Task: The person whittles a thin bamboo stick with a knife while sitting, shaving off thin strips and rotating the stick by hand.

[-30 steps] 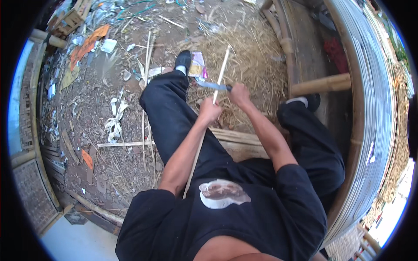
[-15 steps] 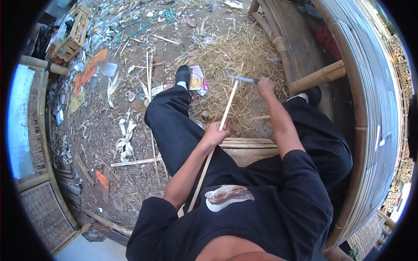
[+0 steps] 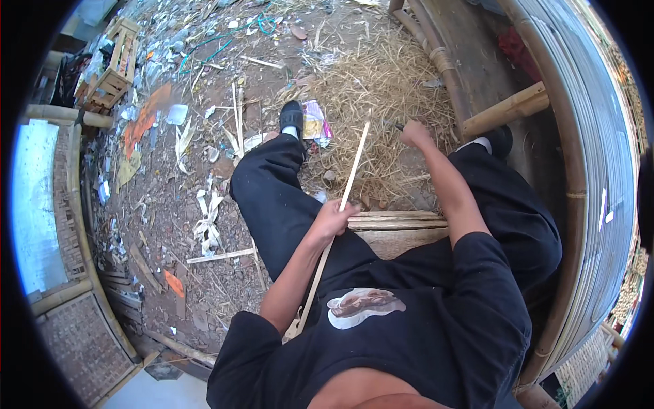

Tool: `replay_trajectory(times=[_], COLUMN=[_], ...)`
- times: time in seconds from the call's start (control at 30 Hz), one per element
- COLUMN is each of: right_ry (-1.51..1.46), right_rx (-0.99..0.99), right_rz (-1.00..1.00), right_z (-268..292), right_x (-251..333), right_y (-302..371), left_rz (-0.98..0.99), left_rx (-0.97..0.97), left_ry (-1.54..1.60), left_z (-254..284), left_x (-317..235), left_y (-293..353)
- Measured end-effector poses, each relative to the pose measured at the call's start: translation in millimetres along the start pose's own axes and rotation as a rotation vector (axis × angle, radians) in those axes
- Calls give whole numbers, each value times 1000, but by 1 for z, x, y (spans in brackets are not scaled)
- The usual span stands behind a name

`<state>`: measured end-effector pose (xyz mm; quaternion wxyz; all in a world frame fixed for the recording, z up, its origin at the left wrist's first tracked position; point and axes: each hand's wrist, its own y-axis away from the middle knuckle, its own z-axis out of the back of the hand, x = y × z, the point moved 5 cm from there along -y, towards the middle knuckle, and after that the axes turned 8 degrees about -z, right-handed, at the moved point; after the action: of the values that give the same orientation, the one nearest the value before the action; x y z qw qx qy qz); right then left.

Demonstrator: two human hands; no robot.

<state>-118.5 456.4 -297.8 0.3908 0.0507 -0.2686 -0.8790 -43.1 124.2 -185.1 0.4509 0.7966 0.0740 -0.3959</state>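
A long pale bamboo strip [image 3: 355,163] slants from beside my torso up and away over my left thigh. My left hand [image 3: 331,219] is closed round its middle. Beyond and to the right, my right hand [image 3: 415,134] grips a knife [image 3: 398,125]. Only a short dark part of the knife shows clearly; its blade is hard to make out against the straw. A small gap lies between the knife and the strip's far end.
Straw-like shavings [image 3: 388,82] cover the ground ahead. A wooden plank [image 3: 402,242] lies between my legs. On my right stands a bamboo-framed structure [image 3: 575,184]. Litter and loose strips [image 3: 221,256] lie to the left, with a wooden crate [image 3: 112,78] farther off.
The knife blade, seen earlier against the strip's far end, is now away from it and barely visible. The left hand keeps its hold, and the whole view has shifted slightly.
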Motion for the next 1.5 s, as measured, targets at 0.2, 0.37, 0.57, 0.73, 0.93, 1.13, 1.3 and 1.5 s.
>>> replay_trajectory(times=[0.2, 0.37, 0.57, 0.73, 0.93, 1.13, 1.3, 1.5], right_ry=[-227, -206, -127, -113, -86, -73, -104, -113], right_rx=[107, 19, -45, 30, 121, 106, 105, 69], right_rz=[1, 218, 448, 411, 429, 438, 391, 372], right_z=[-9, 5, 3, 1, -9, -11, -14, -25], right_x=[57, 94, 109, 118, 121, 119, 114, 110], right_y=[41, 95, 114, 136, 147, 150, 152, 145], left_rz=[-80, -163, -427, -517, -461, -501, -382, -381], left_rx=[-130, -214, -392, -518, -585, -614, -583, -546], left_ry=[133, 66, -497, -745, -662, -667, -550, -593], left_z=[4, 13, 35, 27, 28, 34, 35, 29], left_x=[-12, -10, -9, -28, -32, -26, -23, -20], left_y=[-19, -36, -66, -58, -58, -61, -62, -65])
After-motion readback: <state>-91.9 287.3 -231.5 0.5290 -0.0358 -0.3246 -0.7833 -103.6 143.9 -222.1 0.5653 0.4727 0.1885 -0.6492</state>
